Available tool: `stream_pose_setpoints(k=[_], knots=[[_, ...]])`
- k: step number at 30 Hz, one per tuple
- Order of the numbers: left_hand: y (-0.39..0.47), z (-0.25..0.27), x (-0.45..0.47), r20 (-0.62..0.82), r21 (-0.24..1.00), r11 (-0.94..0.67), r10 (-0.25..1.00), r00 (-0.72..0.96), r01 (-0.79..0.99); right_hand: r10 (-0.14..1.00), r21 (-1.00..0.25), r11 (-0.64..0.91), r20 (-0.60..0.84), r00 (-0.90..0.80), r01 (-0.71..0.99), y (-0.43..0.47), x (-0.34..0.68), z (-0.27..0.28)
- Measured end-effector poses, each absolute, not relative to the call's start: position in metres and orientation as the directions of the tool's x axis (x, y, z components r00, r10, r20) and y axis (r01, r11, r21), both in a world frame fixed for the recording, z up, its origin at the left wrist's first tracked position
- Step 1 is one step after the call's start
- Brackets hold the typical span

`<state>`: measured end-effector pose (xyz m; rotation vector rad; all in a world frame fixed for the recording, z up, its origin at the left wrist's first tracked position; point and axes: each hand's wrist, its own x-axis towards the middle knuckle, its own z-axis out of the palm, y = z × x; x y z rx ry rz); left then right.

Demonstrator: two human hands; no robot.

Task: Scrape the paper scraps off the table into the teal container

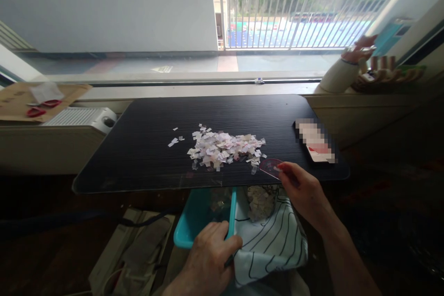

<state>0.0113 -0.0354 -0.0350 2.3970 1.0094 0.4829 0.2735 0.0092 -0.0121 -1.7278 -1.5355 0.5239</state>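
Observation:
My left hand is closed over the near rim of a teal plastic bin, its thumb reaching toward the striped cloth beside it. A small dark stick-like end shows under that thumb; what it is, I cannot tell. At the front right of the black table, my right hand pinches a thin, see-through flat piece with a reddish edge. Its tip lies close to a spread pile of small pale paper scraps. More scraps sit in a hollow of the striped cloth, below the table edge.
The black table stands against the windowsill. A phone-shaped object, partly blurred out, lies at its right. To the left are red-handled scissors on brown paper and a white radiator. A white vase-like object stands on the sill.

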Motion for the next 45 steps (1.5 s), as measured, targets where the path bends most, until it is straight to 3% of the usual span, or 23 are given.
stream_pose_setpoints(k=[6, 18, 22, 27, 33, 39, 45], knots=[[-0.034, -0.035, 0.017, 0.1, 0.514, -0.645, 0.7, 0.707, 0.565, 0.975, -0.715, 0.056, 0.19, 0.116, 0.697, 0.017, 0.263, -0.013], [-0.025, -0.026, 0.046, -0.047, 0.382, -0.796, 0.492, 0.869, 0.471, 0.967, -0.704, 0.09, 0.231, 0.107, 0.704, 0.01, 0.257, -0.014], [-0.023, -0.024, 0.05, -0.079, 0.371, -0.8, 0.48, 0.874, 0.473, 0.978, -0.712, 0.131, 0.208, 0.029, 0.69, 0.009, 0.256, -0.014], [-0.02, -0.023, 0.05, -0.08, 0.361, -0.808, 0.47, 0.879, 0.465, 0.971, -0.731, 0.142, 0.235, 0.051, 0.668, 0.015, 0.252, -0.019], [-0.018, -0.024, 0.049, -0.083, 0.347, -0.812, 0.473, 0.877, 0.47, 0.988, -0.726, 0.145, 0.139, -0.062, 0.672, 0.01, 0.249, -0.019], [-0.018, -0.024, 0.049, -0.049, 0.345, -0.817, 0.476, 0.878, 0.462, 0.955, -0.667, 0.14, 0.285, 0.077, 0.732, 0.014, 0.258, -0.016], [-0.019, -0.027, 0.048, -0.038, 0.356, -0.813, 0.479, 0.877, 0.46, 0.969, -0.677, 0.155, 0.245, 0.022, 0.72, 0.014, 0.26, -0.016]])
